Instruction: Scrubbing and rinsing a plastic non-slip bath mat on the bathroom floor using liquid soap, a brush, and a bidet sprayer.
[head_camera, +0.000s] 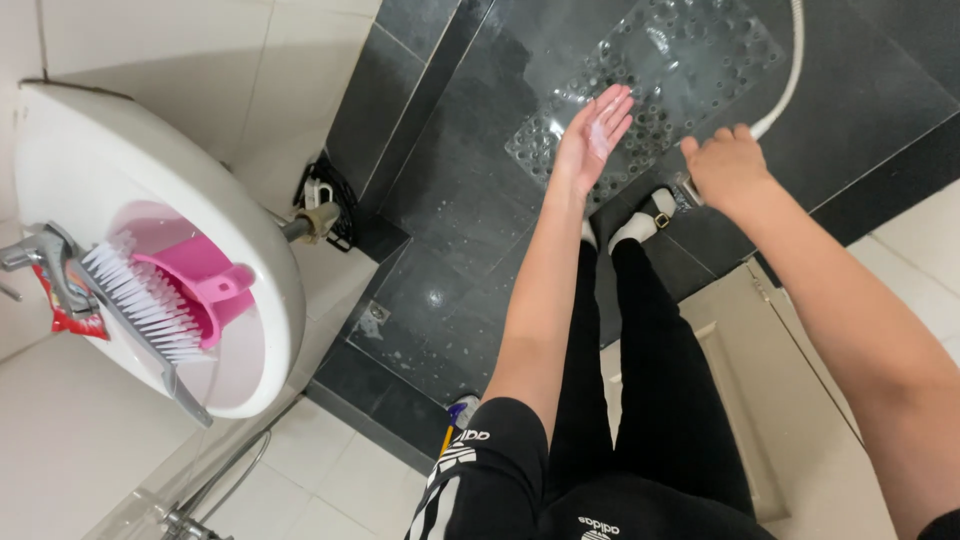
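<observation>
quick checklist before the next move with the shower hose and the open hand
1. Right hand closed around the spray head, white hose trailing away: ok.
2. Left hand open, palm up, wet or soapy sheen: ok.
3. Water running from the spray head: cannot tell, nozzle hidden by the grip.
4. Footing: dark floor tiles look wet, clear bath mat lies ahead of the feet, not under them: not ok.
5. Pink scoop and brush resting in the white sink, out of the way: ok.
</observation>
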